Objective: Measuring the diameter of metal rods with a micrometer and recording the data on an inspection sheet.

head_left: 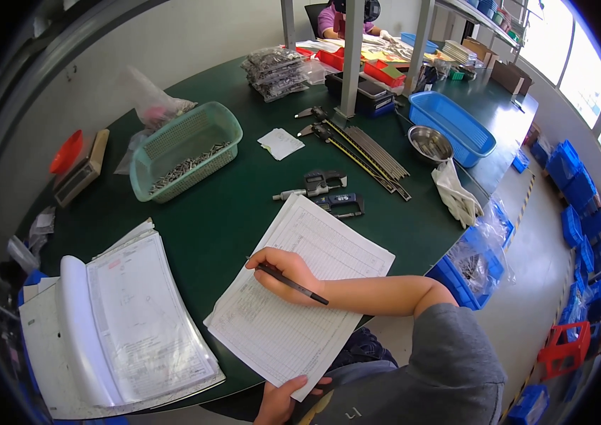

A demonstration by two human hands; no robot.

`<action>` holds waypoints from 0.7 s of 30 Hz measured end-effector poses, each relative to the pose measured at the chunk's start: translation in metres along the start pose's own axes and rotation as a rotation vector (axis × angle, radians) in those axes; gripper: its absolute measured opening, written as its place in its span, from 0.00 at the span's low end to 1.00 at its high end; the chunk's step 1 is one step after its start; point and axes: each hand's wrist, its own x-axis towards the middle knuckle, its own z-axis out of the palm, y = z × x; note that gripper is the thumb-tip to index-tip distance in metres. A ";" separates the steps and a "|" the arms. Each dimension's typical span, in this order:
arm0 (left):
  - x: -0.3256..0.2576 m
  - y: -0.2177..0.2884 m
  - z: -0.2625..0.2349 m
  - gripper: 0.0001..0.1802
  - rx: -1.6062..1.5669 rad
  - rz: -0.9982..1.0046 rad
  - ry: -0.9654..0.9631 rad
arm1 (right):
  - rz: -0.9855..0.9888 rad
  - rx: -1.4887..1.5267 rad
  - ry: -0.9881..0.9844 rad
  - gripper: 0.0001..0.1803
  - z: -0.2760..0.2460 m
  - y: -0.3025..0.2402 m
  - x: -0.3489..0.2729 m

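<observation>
A black pen (300, 289) is gripped in my right hand (283, 270), which rests on a stack of printed table forms (293, 347). The forms lie tilted on the green table, with their lower corner past its edge. At that corner my left hand (279, 401) pinches the sheets, thumb on top and fingers partly hidden beneath. Beyond the forms' top edge lie two micrometers (325, 195). To the left is an open folder of drawings (138, 319) in clear sleeves, its front pages curled over.
Further back are a green basket (194, 173) of small metal parts, calipers (346, 145), metal rods (378, 151), a steel bowl (430, 144), a blue tray (453, 127) and bagged parts (274, 71). A grey post (350, 64) rises mid-table. Another person (350, 21) sits across.
</observation>
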 end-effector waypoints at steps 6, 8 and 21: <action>-0.017 0.008 0.002 0.14 0.205 0.188 0.175 | -0.258 -0.228 0.110 0.13 -0.041 -0.008 -0.003; -0.030 0.009 -0.011 0.12 0.233 0.280 0.194 | -0.323 -0.418 0.335 0.14 -0.064 -0.005 -0.010; -0.064 0.027 -0.054 0.13 0.169 0.285 0.286 | 0.590 0.524 -0.466 0.41 -0.127 -0.027 -0.034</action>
